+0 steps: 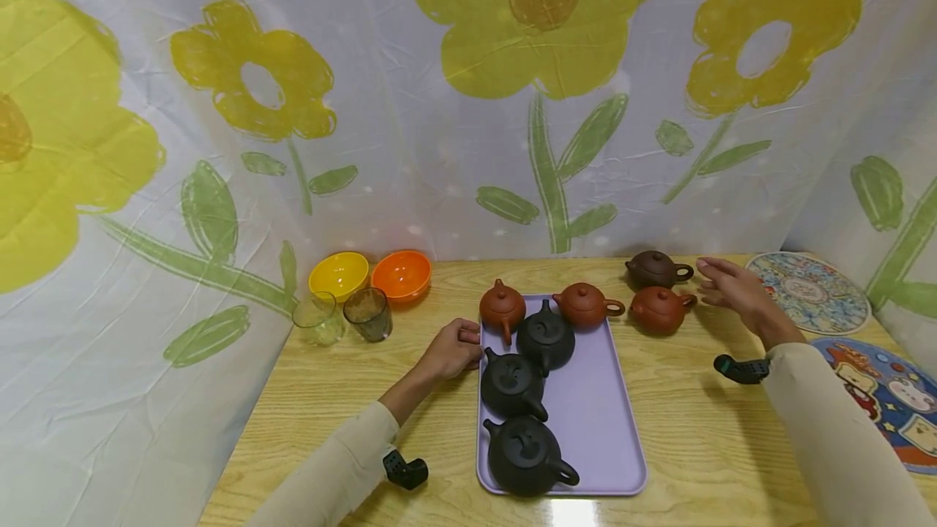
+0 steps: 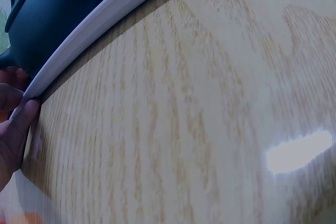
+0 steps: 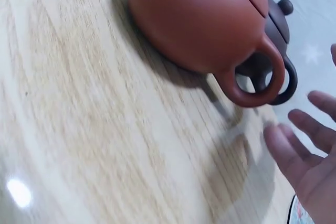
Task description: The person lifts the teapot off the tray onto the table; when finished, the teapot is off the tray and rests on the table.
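Observation:
My left hand (image 1: 450, 350) grips the left rim of a lilac tray (image 1: 596, 429); in the left wrist view its thumb and fingers (image 2: 23, 116) pinch the tray's edge. Three black teapots (image 1: 527, 454) stand down the tray's left side. At its far end are two red-brown teapots (image 1: 501, 309), one at each corner. My right hand (image 1: 735, 291) hovers with fingers spread, holding nothing, just right of another red-brown teapot (image 1: 659, 311) and a dark brown teapot (image 1: 654, 269) behind it. In the right wrist view, the fingers are apart from the red-brown teapot's handle (image 3: 278, 74).
At the back left stand a yellow bowl (image 1: 339, 275), an orange bowl (image 1: 402, 276) and two glasses (image 1: 368, 315). Two round patterned mats (image 1: 808, 291) lie at the right. A flower-printed curtain (image 1: 395, 145) hangs behind the wooden table (image 1: 417, 437).

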A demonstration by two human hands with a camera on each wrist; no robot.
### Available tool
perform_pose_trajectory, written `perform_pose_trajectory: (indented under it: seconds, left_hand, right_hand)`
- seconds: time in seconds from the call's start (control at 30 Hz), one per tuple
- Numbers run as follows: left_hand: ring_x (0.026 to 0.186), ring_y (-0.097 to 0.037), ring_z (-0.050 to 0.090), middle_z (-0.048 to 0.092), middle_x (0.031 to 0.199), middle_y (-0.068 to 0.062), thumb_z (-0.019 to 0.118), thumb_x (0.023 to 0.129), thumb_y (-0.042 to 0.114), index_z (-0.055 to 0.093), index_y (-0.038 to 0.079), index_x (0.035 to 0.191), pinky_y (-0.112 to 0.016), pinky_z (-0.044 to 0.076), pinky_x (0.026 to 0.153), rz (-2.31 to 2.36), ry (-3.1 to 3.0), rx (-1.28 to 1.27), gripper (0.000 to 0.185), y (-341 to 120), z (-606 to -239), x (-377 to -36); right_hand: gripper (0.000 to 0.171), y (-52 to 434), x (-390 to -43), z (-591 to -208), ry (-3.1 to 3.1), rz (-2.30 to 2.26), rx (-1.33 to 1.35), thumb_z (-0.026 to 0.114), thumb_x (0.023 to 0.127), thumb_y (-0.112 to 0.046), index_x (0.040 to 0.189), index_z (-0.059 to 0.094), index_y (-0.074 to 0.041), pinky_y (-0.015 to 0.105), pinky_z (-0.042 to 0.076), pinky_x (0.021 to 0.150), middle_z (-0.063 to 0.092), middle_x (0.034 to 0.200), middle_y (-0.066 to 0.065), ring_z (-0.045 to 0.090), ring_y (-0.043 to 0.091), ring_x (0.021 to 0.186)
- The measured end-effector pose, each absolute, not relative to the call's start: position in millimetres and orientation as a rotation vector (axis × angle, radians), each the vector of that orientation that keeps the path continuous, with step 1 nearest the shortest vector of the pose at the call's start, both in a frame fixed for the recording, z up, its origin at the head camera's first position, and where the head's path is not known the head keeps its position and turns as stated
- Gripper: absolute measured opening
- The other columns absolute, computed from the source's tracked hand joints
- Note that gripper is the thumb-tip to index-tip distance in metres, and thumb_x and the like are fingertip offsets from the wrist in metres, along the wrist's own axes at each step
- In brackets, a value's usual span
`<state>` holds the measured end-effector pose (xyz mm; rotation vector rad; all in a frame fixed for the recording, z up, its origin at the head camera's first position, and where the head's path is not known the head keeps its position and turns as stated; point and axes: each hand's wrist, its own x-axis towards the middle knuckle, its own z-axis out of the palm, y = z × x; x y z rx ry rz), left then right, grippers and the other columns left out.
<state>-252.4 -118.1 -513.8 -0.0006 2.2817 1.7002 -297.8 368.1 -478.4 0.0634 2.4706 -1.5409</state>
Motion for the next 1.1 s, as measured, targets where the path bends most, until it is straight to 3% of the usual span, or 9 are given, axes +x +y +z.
perform_pose_trajectory:
  seconds: [0.1, 0.27, 0.7, 0.77, 0.8, 0.9, 1.0, 1.1]
  left_hand:
    - [0.083, -0.018, 0.061, 0.057, 0.109, -0.018, 0.063, 0.084, -0.008, 0.053, -0.005, 0.125, -0.031, 0.062, 0.072, 1.695, 2.285, -0.002, 0.042, -118, -513, -252]
    - [0.083, -0.018, 0.061, 0.057, 0.109, -0.018, 0.063, 0.084, -0.007, 0.052, -0.006, 0.126, -0.031, 0.062, 0.072, 1.685, 2.289, 0.007, 0.043, -118, -514, -252]
    - [0.084, -0.018, 0.061, 0.057, 0.11, -0.019, 0.064, 0.085, -0.007, 0.052, -0.006, 0.126, -0.033, 0.063, 0.073, 1.671, 2.311, 0.011, 0.042, -118, -516, -252]
    - [0.084, -0.018, 0.061, 0.057, 0.11, -0.019, 0.063, 0.085, -0.008, 0.053, -0.006, 0.126, -0.033, 0.063, 0.073, 1.673, 2.309, 0.004, 0.042, -118, -516, -252]
    - [0.084, -0.018, 0.061, 0.057, 0.11, -0.019, 0.063, 0.085, -0.008, 0.053, -0.005, 0.125, -0.034, 0.063, 0.074, 1.674, 2.308, 0.002, 0.042, -118, -516, -252]
    - [0.085, -0.019, 0.061, 0.057, 0.11, -0.019, 0.064, 0.085, -0.007, 0.053, -0.005, 0.125, -0.034, 0.063, 0.074, 1.674, 2.306, 0.0, 0.042, -118, -516, -252]
    - [0.085, -0.019, 0.061, 0.058, 0.11, -0.019, 0.064, 0.084, -0.006, 0.053, -0.005, 0.125, -0.033, 0.063, 0.073, 1.673, 2.31, 0.003, 0.042, -118, -515, -252]
    - [0.085, -0.019, 0.06, 0.057, 0.11, -0.019, 0.065, 0.084, -0.006, 0.053, -0.006, 0.124, -0.032, 0.063, 0.073, 1.678, 2.314, 0.017, 0.042, -119, -514, -252]
  right_hand:
    - [0.085, 364, -301, -477, 2.434, -1.537, 0.045, 0.033, 0.103, -0.06, 0.16, 0.006, -0.003, 0.05, 0.047, 0.108, 0.012, 0.162, 0.032, 0.022, 0.051, 0.146]
    - [0.086, 363, -304, -478, 2.408, -1.523, 0.032, 0.032, 0.103, -0.06, 0.16, 0.005, -0.003, 0.056, 0.041, 0.112, 0.011, 0.162, 0.032, 0.021, 0.05, 0.146]
    - [0.081, 363, -291, -474, 2.454, -1.505, -0.021, 0.032, 0.105, -0.054, 0.159, 0.007, 0.001, 0.062, 0.037, 0.112, 0.015, 0.159, 0.036, 0.025, 0.053, 0.143]
    - [0.08, 364, -286, -473, 2.515, -1.51, -0.016, 0.032, 0.106, -0.053, 0.158, 0.01, 0.003, 0.056, 0.043, 0.11, 0.018, 0.159, 0.036, 0.029, 0.051, 0.142]
    - [0.079, 365, -283, -473, 2.556, -1.513, -0.018, 0.032, 0.106, -0.052, 0.158, 0.014, 0.004, 0.05, 0.047, 0.108, 0.022, 0.158, 0.035, 0.037, 0.047, 0.138]
    - [0.074, 366, -273, -470, 2.656, -1.555, -0.021, 0.036, 0.106, -0.05, 0.154, 0.026, 0.006, 0.028, 0.056, 0.094, 0.043, 0.146, 0.02, 0.055, 0.017, 0.12]
    - [0.058, 365, -260, -465, 2.724, -1.609, -0.038, 0.043, 0.105, -0.047, 0.143, 0.044, -0.003, 0.017, 0.057, 0.077, 0.056, 0.123, -0.011, 0.055, -0.009, 0.097]
    - [0.033, 358, -245, -459, 2.723, -1.654, -0.083, 0.047, 0.105, -0.042, 0.127, 0.055, -0.018, 0.02, 0.058, 0.071, 0.059, 0.105, -0.03, 0.062, -0.008, 0.087]
